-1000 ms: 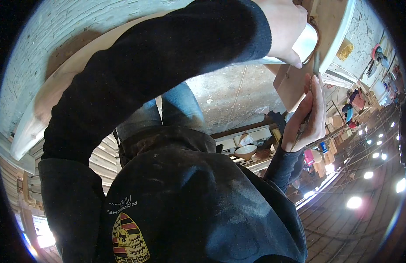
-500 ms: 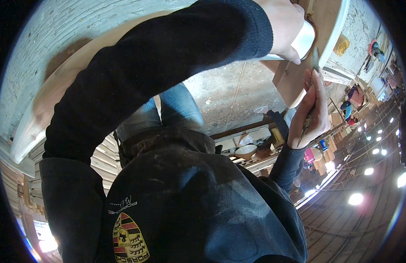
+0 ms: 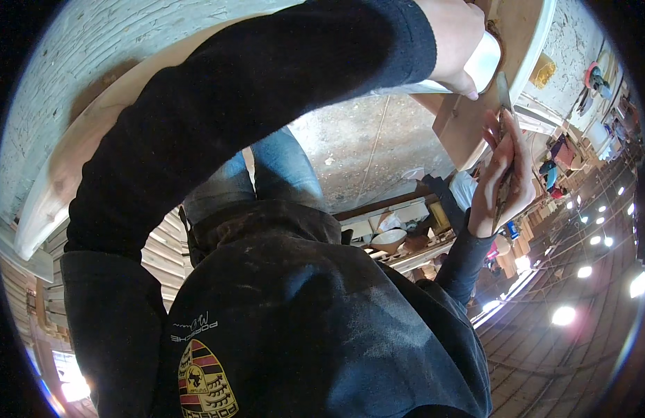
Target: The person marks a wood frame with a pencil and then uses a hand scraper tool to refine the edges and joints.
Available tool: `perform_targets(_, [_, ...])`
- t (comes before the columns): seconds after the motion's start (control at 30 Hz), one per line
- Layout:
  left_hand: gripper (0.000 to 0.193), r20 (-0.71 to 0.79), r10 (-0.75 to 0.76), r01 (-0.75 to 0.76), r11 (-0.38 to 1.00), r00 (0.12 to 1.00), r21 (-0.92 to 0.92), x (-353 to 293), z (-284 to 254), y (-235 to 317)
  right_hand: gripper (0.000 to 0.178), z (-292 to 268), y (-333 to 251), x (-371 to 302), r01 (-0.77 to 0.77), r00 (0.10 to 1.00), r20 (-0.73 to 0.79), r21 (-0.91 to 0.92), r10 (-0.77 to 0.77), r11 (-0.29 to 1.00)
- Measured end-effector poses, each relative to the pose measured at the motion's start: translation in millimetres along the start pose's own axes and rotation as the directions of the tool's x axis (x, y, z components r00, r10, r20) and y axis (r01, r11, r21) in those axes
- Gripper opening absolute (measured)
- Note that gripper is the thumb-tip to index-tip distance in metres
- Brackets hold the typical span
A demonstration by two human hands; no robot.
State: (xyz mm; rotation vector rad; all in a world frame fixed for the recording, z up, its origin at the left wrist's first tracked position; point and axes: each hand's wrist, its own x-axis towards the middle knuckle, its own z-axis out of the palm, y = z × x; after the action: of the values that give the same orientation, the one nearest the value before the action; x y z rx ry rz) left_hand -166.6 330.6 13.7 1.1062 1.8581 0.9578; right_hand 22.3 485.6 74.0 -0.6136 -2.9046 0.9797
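Note:
My left hand (image 3: pixel 453 43) reaches across the top of the view and is closed on a flat, pale, shiny plate (image 3: pixel 484 61) with a rounded end. Brown matter shows along the plate's edge, against a light wooden piece (image 3: pixel 463 124). To the right of it, my right hand (image 3: pixel 505 171) is closed around a narrow-bladed putty knife (image 3: pixel 502 90). Its grey blade points away from me beside the wood, near the plate; whether it touches the wood I cannot tell. The handle is mostly hidden by my fingers.
A long curved wooden piece (image 3: pixel 58 182) lies on the worn pale surface (image 3: pixel 72 70) to the left. An amber container (image 3: pixel 543 71) stands at the far right. Beyond my right forearm is a shelf with a white bowl (image 3: pixel 389 240). Stacked slatted wood (image 3: pixel 162 258) shows at lower left.
My right hand has shifted slightly to the right with the putty knife, whose blade now tilts more. My left hand and the plate have hardly moved.

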Motion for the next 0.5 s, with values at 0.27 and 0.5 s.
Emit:
perform_targets(0.27, [0.053, 0.010, 0.000, 0.001, 1.000, 1.000, -0.031, -1, -1, -2, 0.037, -6, -11, -6, -0.209, 0.968, -0.059, 0.348, 0.243, 0.914])
perform_targets(0.5, [0.051, 0.014, -0.009, 0.009, 1.000, 1.000, -0.022, 7, -1, 3, 0.039, 29, -1, -19, 0.196, 0.970, -0.061, -0.368, -0.234, 0.909])
